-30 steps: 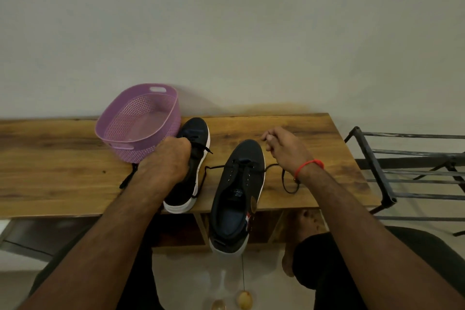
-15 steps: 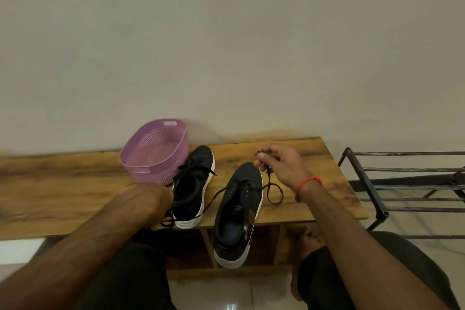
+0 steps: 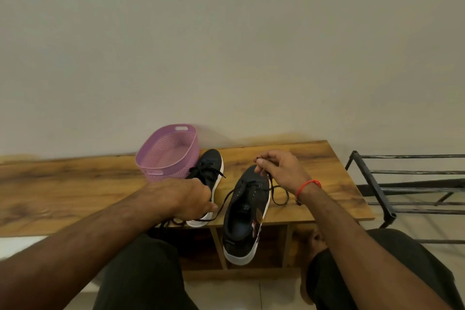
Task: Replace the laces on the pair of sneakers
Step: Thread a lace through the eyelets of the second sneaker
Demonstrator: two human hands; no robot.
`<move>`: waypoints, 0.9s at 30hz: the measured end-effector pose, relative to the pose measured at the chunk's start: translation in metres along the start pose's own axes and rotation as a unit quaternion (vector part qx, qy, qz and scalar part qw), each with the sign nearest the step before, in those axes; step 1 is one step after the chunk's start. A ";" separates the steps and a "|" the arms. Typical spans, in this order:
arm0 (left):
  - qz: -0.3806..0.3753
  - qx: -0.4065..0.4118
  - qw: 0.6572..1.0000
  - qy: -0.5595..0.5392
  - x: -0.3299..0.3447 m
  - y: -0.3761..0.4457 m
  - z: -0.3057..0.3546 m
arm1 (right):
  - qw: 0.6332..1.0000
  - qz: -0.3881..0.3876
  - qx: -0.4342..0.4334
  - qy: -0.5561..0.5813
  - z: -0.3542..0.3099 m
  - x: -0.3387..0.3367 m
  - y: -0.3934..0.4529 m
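the right sneaker (image 3: 245,211) lies on the bench (image 3: 63,191), heel over the edge, with a black lace (image 3: 276,195) only through its front holes. the right hand (image 3: 281,171) pinches one end, the left hand (image 3: 193,199) closes on the other. the left sneaker (image 3: 210,171) seems fully laced, beside the basket (image 3: 168,153). i judge most lacing of this shoe is left.
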State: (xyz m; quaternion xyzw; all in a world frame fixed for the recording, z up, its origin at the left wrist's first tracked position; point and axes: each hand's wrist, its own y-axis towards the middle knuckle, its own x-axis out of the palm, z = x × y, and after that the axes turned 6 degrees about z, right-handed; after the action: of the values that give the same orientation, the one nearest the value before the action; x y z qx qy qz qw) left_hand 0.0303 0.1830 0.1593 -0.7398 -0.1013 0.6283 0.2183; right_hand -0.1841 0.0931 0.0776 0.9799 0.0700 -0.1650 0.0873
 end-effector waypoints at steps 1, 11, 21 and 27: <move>-0.004 0.032 0.999 -0.037 -0.003 0.001 0.000 | 1.000 0.001 0.001 -0.001 0.000 0.001 0.000; 0.338 0.098 0.782 -0.514 -0.055 0.011 0.005 | 0.981 0.086 -0.040 0.167 -0.053 -0.015 0.009; 0.464 0.119 0.607 -0.634 -0.182 -0.007 0.024 | 0.943 0.133 -0.137 0.272 -0.208 -0.066 0.043; 0.497 0.115 0.587 -0.628 -0.233 -0.023 0.029 | 0.942 0.162 -0.132 0.264 -0.259 -0.086 0.050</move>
State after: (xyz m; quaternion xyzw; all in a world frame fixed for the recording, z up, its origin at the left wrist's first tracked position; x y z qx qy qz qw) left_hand -0.0389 0.1103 0.3728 -0.0653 0.2432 0.9540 -0.1630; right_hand -0.1756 0.0857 0.3542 0.9661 -0.0476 0.1264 0.2200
